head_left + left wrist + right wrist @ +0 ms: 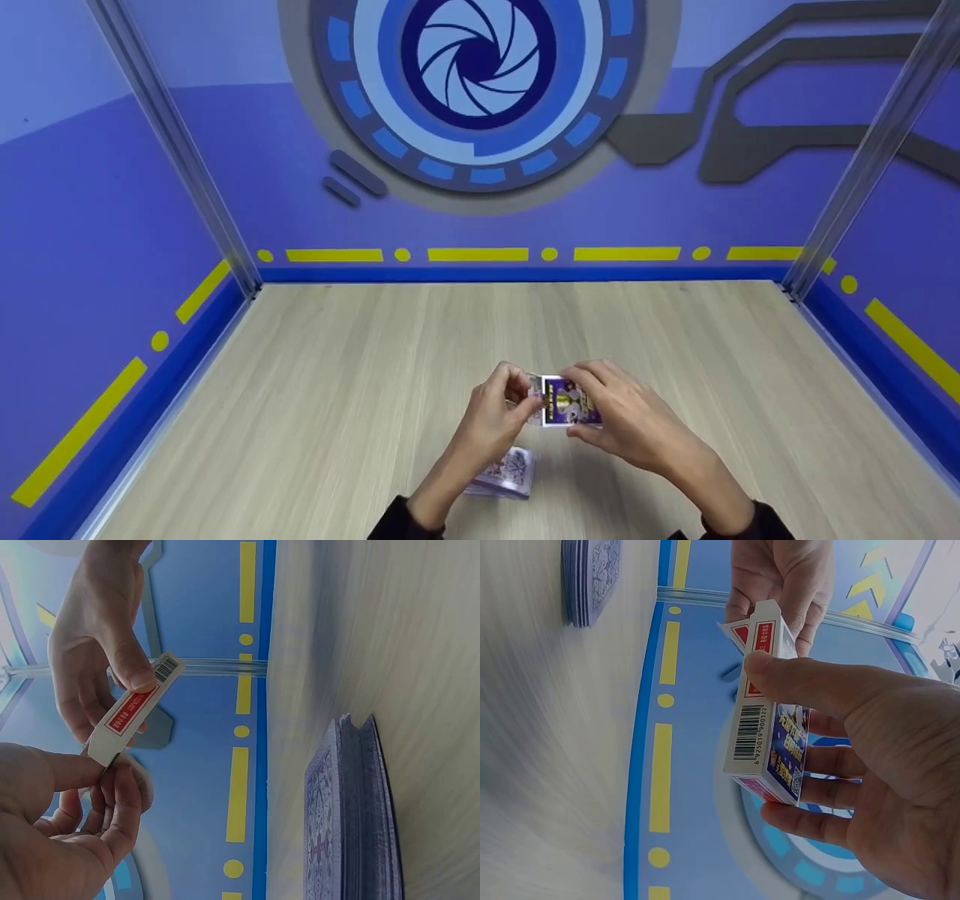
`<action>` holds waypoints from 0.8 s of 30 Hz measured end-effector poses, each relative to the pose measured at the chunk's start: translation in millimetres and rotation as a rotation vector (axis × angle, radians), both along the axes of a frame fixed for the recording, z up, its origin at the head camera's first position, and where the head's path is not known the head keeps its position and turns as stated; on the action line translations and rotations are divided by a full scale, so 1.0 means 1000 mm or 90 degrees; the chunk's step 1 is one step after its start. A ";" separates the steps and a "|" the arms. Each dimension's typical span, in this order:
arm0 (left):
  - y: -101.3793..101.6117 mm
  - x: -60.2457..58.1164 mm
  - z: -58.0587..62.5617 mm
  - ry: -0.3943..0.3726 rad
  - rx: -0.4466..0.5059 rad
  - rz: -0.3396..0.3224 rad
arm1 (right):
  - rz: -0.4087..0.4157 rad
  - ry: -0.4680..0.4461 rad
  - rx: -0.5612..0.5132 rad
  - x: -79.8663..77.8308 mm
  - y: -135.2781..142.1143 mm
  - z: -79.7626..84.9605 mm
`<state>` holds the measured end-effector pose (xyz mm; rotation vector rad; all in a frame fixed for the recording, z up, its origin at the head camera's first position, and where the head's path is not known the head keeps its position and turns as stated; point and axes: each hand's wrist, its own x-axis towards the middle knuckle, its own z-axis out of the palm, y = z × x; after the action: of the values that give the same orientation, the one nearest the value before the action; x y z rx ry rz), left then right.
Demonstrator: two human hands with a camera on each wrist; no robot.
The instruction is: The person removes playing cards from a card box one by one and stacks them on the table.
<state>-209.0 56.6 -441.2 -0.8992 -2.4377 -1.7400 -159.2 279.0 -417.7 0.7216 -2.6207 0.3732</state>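
Observation:
A small printed playing-card box [562, 401] is held up over the table, its purple picture face showing in the head view. My right hand [637, 420] grips it by its long sides, thumb on the narrow white side with the barcode [748, 733]. At the box's other end, the thumb and fingers of my left hand [489, 416] pinch the end flap. A pointed white and red flap [737, 634] sticks out there in the right wrist view. Below the left hand, a deck of playing cards [514, 471] lies stacked on the table, patterned side up.
The pale wood-grain table [360, 390] reaches to a blue printed back wall [480, 232]. Side panels with metal corner posts [187, 165] stand at left and right.

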 end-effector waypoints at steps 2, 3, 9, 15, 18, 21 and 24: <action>-0.001 0.000 0.001 -0.006 0.009 -0.011 | -0.005 -0.005 -0.003 -0.001 0.001 0.000; -0.001 -0.001 0.001 -0.008 0.014 -0.015 | -0.008 -0.007 -0.004 -0.001 0.002 0.000; -0.003 -0.005 0.003 0.003 0.032 -0.009 | -0.027 -0.033 -0.019 -0.005 0.008 0.000; -0.009 -0.008 0.006 0.080 -0.020 0.030 | -0.046 -0.029 -0.024 -0.006 0.014 0.001; -0.011 -0.008 0.007 0.101 -0.070 0.030 | -0.043 -0.024 -0.026 -0.006 0.015 0.001; -0.013 -0.006 0.010 0.113 -0.125 0.028 | -0.043 -0.023 -0.026 -0.006 0.015 0.001; -0.014 -0.004 0.012 0.140 -0.181 0.033 | -0.043 -0.026 -0.028 -0.005 0.015 0.002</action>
<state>-213.5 42.6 -429.1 -0.9792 -2.5692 -1.2223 -164.7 293.9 -416.0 0.6156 -2.6590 0.4281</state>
